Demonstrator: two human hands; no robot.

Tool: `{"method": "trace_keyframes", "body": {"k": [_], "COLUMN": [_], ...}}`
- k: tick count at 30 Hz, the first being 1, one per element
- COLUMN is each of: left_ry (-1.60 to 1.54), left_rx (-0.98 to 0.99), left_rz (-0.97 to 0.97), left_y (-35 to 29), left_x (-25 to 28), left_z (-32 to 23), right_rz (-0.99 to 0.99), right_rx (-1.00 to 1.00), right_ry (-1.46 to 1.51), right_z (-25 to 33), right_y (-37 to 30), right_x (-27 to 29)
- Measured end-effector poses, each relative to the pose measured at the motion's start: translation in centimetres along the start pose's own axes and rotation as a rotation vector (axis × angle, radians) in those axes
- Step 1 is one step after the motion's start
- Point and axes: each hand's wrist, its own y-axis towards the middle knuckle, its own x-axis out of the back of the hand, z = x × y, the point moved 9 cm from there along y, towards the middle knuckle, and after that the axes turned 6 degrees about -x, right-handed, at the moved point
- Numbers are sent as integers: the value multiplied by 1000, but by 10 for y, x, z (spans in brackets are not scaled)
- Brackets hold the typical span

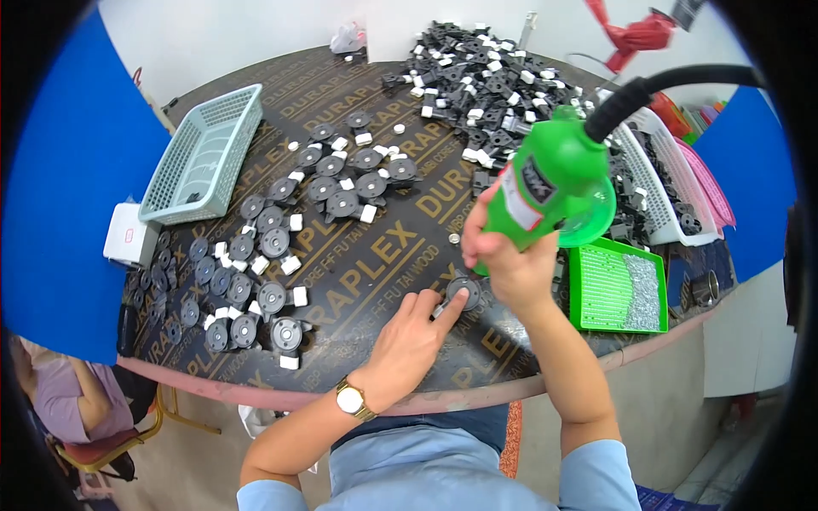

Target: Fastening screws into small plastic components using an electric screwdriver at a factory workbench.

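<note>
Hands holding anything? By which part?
Right hand: green corded electric screwdriver, gripped around its lower body, away from the cord. Left hand: touching a round dark part on the table; can't tell if gripped.

A dark brown, curved-edged table printed with gold lettering [349, 285] is the central landmark. Behind it stands a plain white wall [247, 34]; flat blue panels flank its left [64, 187] and right [754, 204]. Smooth grey flooring [200, 460] lies below, with a red-seated, gold-framed metal chair [111, 447] left of the table.
</note>
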Motion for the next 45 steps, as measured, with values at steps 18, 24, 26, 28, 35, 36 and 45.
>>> {"method": "trace_keyframes", "body": {"k": [18,24,26,28,35,36,45], "left_ry": [252,194,146,92,84,85,77], "left_rx": [-2,-46,-27,20,21,16,10], "left_rz": [-12,-33,-7,-9,-31,-32,-38], "left_y": [-5,18,19,19,18,18,17], "left_x": [-5,11,2,-2,-2,-2,1], "left_z": [-17,-23,-19,-15,-12,-13,-12], "right_rz": [-205,-411,-392,-396,-408,-412,-398], "right_rx": [187,363,353,381,295,295,295], "right_ry": [50,-305,-302,-330,-315,-316,-346], "right_z": [74,87,69,60,44,44,40], "right_y": [-22,-31,-24,-20,-12,-12,-12], "right_x": [94,191,200,203,210,210,206]}}
